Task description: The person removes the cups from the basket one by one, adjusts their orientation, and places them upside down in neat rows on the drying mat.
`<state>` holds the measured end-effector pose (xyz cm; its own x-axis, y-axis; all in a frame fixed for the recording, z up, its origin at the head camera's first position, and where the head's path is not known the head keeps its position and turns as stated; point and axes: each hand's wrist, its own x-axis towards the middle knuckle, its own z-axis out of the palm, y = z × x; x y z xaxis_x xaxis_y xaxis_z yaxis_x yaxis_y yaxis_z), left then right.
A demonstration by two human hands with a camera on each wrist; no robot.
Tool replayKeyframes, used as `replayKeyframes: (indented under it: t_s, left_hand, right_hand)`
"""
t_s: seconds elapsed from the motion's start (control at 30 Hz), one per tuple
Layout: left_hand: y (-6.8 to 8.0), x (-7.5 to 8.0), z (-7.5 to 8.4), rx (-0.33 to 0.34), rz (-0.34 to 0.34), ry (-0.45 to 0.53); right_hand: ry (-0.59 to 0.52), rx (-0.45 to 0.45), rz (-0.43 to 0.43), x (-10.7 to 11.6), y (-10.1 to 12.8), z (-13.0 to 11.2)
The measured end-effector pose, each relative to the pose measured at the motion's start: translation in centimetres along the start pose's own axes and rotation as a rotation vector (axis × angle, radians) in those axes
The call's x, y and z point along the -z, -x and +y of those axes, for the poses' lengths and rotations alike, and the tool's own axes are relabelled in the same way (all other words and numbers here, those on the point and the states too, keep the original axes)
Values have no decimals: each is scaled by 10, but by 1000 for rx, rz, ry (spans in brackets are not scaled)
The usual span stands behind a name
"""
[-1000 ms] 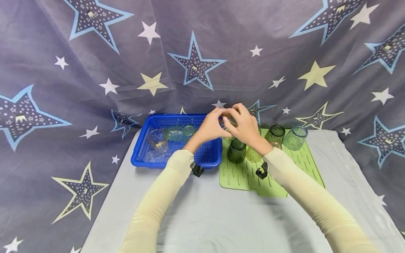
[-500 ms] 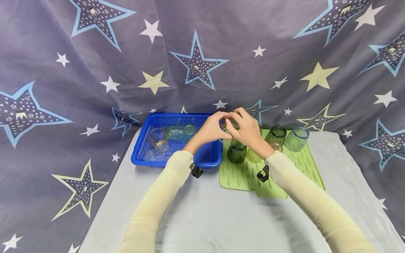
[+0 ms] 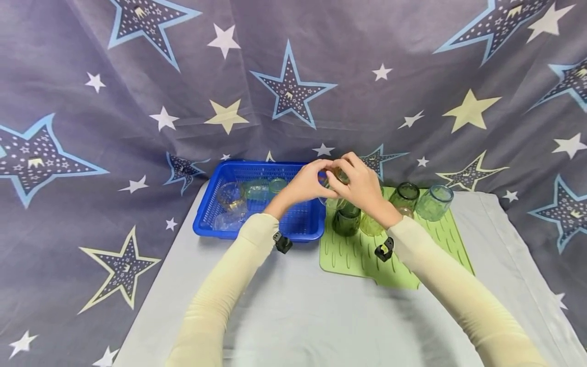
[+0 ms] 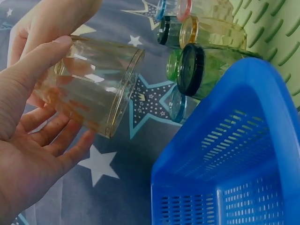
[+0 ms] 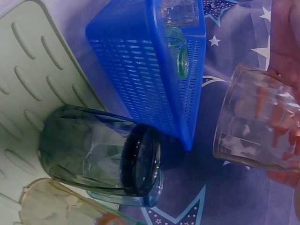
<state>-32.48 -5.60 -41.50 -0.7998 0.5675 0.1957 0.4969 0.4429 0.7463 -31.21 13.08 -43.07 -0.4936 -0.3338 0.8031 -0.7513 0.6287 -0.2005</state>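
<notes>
— In the blue basket [image 3: 257,204] at left, what's left?
— Several glasses. Both hands, left hand [image 3: 306,184] and right hand [image 3: 362,184], grip one clear glass [image 4: 91,84] aloft between basket and green mat [image 3: 426,250], where several glasses already stand.

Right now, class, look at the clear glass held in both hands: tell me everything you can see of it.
The clear glass is a see-through, faintly amber tumbler with ribbed sides and a round open rim. It looks empty and is tipped on its side in the air between the blue basket and the green mat. The left hand and right hand hold it.
</notes>
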Motion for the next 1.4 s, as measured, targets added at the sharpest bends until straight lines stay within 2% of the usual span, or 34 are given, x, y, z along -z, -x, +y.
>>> replayKeyframes:
  t_s: [0.13,0.27,0.5,0.63,0.8,0.93,1.03,1.13,1.23,1.4]
  left_hand:
    - [1,7,2,1,-36,9]
    - [6,20,1,49,-59,22]
    - [19,50,-20,168,11,-10]
    - [28,72,-34,287,50,-44]
    - [41,96,-52,470,59,-92]
    - [51,108,-65,633,32,-129]
    - [56,112,-76,730,12,-188]
    - [61,115,-86,800,-7,-231]
    - [65,117,-94,860,-19,-231]
    - [69,119,-101,932,-51,-242]
  right_hand:
    - [-11,-1,-16,3,-3,1]
    - [-4,-4,-30,7,-5,3]
    - [37,-62,-10,24,-6,10]
    - [57,-71,-5,38,-6,19]
    - [64,-94,6,55,-8,31]
    - [89,-141,-19,70,-6,40]
    - [122,-169,-41,83,-1,48]
    - [153,-188,-50,95,5,55]
    - [183,-203,-52,105,12,63]
    - [221,-217,-50,119,24,74]
